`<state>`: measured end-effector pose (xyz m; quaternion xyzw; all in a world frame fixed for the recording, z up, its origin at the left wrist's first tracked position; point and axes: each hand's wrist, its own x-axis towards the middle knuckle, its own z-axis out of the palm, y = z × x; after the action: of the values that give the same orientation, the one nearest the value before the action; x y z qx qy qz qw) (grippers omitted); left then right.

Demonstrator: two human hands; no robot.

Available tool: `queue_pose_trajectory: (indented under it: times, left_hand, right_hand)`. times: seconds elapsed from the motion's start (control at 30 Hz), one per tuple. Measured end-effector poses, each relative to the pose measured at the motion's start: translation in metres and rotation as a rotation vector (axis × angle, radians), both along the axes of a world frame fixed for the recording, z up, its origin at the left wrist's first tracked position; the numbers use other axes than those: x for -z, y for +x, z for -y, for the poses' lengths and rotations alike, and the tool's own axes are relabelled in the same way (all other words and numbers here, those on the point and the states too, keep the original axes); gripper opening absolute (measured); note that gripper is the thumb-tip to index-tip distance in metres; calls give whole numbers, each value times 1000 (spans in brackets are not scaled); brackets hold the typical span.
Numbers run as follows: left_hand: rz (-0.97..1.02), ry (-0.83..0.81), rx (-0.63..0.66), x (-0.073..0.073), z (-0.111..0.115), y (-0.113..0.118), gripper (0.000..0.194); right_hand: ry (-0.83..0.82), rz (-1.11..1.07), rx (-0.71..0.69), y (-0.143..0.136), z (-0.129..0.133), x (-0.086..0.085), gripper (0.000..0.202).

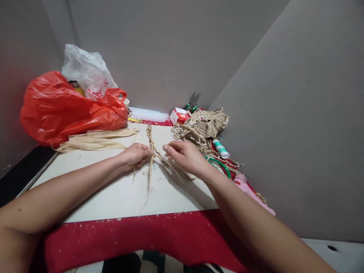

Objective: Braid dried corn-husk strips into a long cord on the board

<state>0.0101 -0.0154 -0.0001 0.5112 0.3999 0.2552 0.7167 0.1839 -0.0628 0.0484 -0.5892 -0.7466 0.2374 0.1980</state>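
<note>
Head-worn view: two bare hands work over the middle of a white board (102, 204), which serves as the reference here. A twisted fibre cord (151, 139) lies mid-board, pointing to its far edge; the left hand (137, 154) has its fingers pinched on it where loose ends (149, 180) split away. The right hand (183, 154) hovers right of the board's centre, fingers curled; whether they grip a strand cannot be told. If the left pinch slackened, the twist could likely unwind at the fork; a hard pull might snap the thin, dry-looking ends. Trailing fibres could also snag on the coiled rope (210, 123) crowding the board's far right corner. A red plastic bag (54, 110) and pale fibre strips (93, 140) limit room at the board's far left. The freest space is the board's near half, down to its edge on red cloth (136, 239).
</note>
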Motion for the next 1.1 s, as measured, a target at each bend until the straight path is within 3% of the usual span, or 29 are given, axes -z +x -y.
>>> queue_pose_trajectory:
  times: [0.07, 0.13, 0.23, 0.43, 0.6, 0.9, 1.0, 1.1]
  left_hand:
    - [24, -6, 9, 0, 0, 0, 18]
    - [34, 16, 20, 2, 0, -1, 19]
    - [2, 57, 13, 4, 1, 0, 19]
    - [-4, 18, 34, 4, 4, 3, 20]
    - [-14, 29, 48, 4, 5, 2, 20]
    - [-65, -6, 120, 0, 4, -1, 23]
    - [-164, 33, 141, -6, 4, -2, 14]
    - [-310, 167, 221, -22, 1, -8, 13]
  right_hand:
    - [-83, -173, 14, -3, -15, 8, 29]
    - [-315, -340, -18, -11, -26, 20, 33]
    - [-503, -448, -2, -20, -35, 36, 36]
    - [-582, -609, 21, -13, -40, 52, 36]
    - [-483, -638, 47, -11, -39, 56, 39]
    - [-560, -641, -68, -9, -38, 55, 39]
    - [-561, -688, -38, -10, -37, 54, 36]
    - [-598, -778, -34, -9, -37, 53, 34]
